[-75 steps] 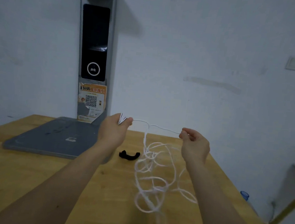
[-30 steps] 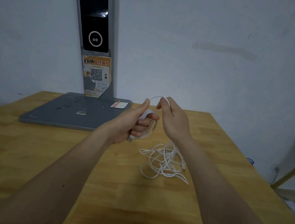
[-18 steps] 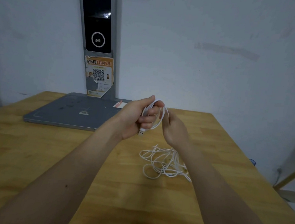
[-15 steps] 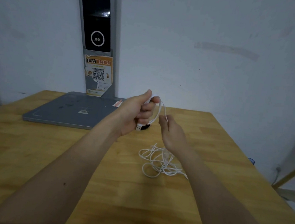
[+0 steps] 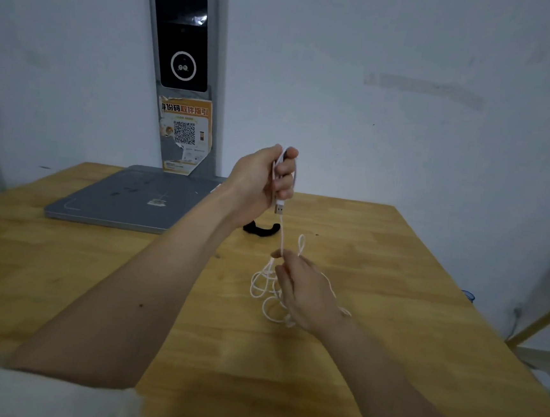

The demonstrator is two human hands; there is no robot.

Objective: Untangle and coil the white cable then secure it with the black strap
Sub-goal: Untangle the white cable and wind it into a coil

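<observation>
Coiling begun, far from complete. The left hand (image 5: pixel 262 180) is raised above the table (image 5: pixel 60 289), fingers curled round a first small loop of the white cable (image 5: pixel 281 238), USB plug hanging below the fist. The right hand (image 5: pixel 302 294) pinches the strand lower down. Most of the cable lies loose and tangled mid-table. The black strap (image 5: pixel 261 229) lies unused toward the far edge.

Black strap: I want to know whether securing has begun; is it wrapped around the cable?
No, the black strap lies loose on the table.
</observation>
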